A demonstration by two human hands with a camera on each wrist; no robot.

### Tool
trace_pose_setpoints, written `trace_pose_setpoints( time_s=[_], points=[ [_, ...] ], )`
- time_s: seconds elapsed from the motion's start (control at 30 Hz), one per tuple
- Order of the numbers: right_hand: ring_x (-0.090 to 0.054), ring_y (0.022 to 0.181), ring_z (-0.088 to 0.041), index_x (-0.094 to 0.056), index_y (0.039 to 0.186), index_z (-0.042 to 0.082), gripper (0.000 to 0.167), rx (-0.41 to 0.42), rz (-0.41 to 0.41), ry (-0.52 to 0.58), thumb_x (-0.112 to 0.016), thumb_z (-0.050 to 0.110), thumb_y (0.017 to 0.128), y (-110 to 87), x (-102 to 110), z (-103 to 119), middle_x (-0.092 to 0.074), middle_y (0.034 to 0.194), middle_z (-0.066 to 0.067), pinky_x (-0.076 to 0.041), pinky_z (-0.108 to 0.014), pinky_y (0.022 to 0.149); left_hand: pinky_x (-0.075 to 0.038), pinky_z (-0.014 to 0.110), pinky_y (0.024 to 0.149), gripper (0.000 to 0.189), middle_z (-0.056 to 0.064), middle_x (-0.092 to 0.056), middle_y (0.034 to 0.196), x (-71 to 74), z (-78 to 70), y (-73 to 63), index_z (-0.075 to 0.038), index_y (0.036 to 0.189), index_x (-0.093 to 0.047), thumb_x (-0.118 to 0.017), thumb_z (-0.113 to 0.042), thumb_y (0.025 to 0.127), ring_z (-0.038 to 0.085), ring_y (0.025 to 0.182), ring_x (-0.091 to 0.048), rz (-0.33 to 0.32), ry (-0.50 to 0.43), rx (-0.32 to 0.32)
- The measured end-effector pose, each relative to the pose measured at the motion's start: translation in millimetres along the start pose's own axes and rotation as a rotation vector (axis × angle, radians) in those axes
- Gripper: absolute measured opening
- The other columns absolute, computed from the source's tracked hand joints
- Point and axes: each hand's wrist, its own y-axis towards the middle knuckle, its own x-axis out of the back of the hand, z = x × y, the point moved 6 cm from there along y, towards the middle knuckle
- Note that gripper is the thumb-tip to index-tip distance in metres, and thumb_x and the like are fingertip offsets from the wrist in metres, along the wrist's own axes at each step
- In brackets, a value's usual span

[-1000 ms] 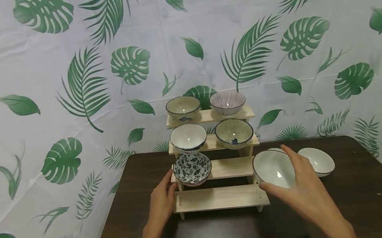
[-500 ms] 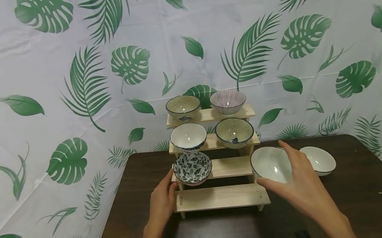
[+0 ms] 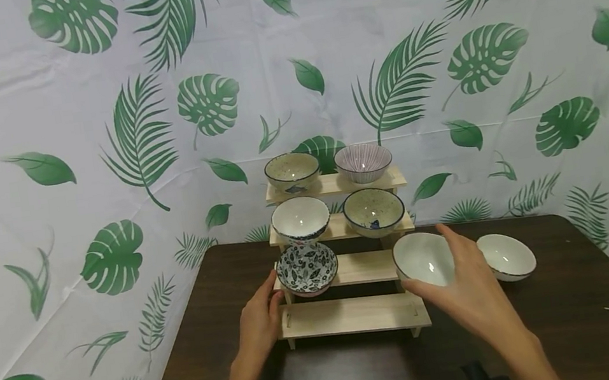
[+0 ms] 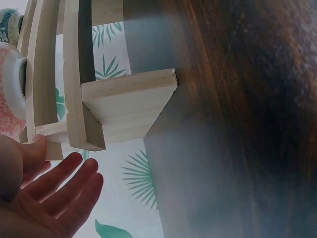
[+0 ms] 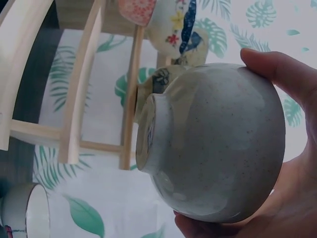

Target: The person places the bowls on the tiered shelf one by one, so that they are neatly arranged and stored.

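Note:
My right hand (image 3: 480,295) grips a white bowl (image 3: 423,258) by its rim, thumb and fingers on opposite sides. The bowl is in the air beside the right end of the second-lowest tier of the wooden stepped stand (image 3: 355,315). In the right wrist view its pale speckled underside and foot ring (image 5: 153,134) show. My left hand (image 3: 258,321) is at the stand's left side, beside a black-and-white floral bowl (image 3: 306,270) on that tier. Its thumb touches the plank's end in the left wrist view, and the other fingers extend loosely.
Upper tiers carry a white bowl (image 3: 300,218), an olive bowl (image 3: 373,210), a speckled bowl (image 3: 292,171) and a pink-striped bowl (image 3: 363,162). Another white bowl (image 3: 506,256) sits on the dark table (image 3: 572,296) at right. A leaf-print cloth (image 3: 270,104) hangs behind.
My right hand has brought the white bowl a little left, closer to the stand's second-lowest tier. The left hand has stayed at the stand's left side.

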Motion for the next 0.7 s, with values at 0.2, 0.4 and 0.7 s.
trace_pose_setpoints(
  time_s=[0.2, 0.4, 0.7],
  points=[
    [-0.041, 0.137, -0.045, -0.024, 0.165, 0.013, 0.116, 0.010, 0.026, 0.012, -0.084, 0.062, 0.078, 5.6, -7, -2, -0.037, 0.157, -0.028, -0.045, -0.067, 0.094, -0.057, 0.056, 0.081, 0.049, 0.014, -0.078, 0.114, -0.9, 0.8, -0.4, -0.006, 0.147, -0.057, -0.068, -0.015, 0.100, 0.036, 0.100, -0.075, -0.005, 0.000, 0.004],
    [-0.040, 0.138, -0.046, -0.025, 0.164, 0.013, 0.116, 0.007, 0.035, -0.003, -0.083, 0.064, 0.077, 9.9, -12, -2, -0.036, 0.158, -0.030, -0.046, -0.068, 0.094, -0.057, 0.056, 0.081, 0.049, 0.015, -0.076, 0.121, -1.0, 1.5, -0.7, -0.007, 0.147, -0.057, -0.067, -0.016, 0.101, 0.037, 0.104, -0.074, -0.003, -0.004, 0.013],
    [-0.039, 0.139, -0.046, -0.025, 0.163, 0.012, 0.115, 0.006, 0.044, -0.011, -0.082, 0.064, 0.078, 13.1, -19, 1, -0.037, 0.157, -0.029, -0.047, -0.068, 0.093, -0.057, 0.054, 0.080, 0.049, 0.012, -0.078, 0.115, -1.2, 2.8, -1.2, -0.008, 0.148, -0.057, -0.068, -0.015, 0.100, 0.033, 0.098, -0.075, -0.003, 0.000, 0.015]
  ],
)
